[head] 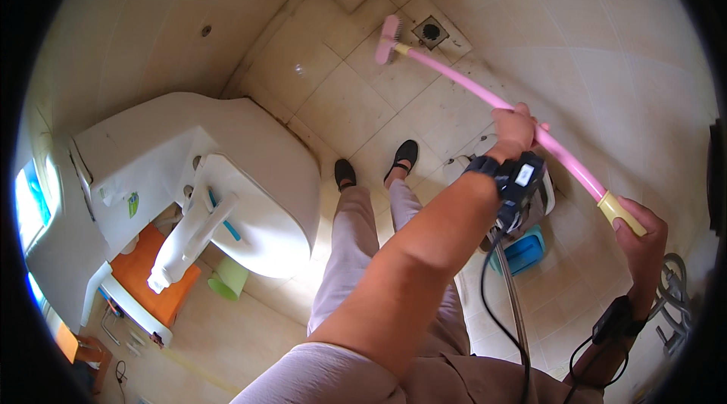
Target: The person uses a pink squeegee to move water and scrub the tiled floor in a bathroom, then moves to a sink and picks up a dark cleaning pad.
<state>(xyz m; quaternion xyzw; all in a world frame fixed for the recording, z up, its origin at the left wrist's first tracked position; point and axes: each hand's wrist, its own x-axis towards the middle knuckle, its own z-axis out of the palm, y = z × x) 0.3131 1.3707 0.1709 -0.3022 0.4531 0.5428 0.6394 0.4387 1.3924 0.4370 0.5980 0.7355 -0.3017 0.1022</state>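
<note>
A pink long-handled scrub brush (466, 81) runs diagonally across the upper right. My left hand (515, 127) is wrapped around the middle of its pink pole. At the pole's end, my right hand (642, 228) grips the yellow grip. The brush head (388, 39), bristles turned towards the drain, is at the tiled floor (346, 100), just left of a square floor drain (430, 32). Whether the bristles press on the tiles I cannot tell. Dark specks of dirt lie around the drain and along the tile joints.
A white bathtub (267, 137) stands at left, with a white bottle (176, 256) above it. Near my legs are a blue basin (523, 253) and a metal pole (514, 302). A green bin (228, 279) and an orange stool (153, 273) stand lower left. Tiled walls enclose the corner.
</note>
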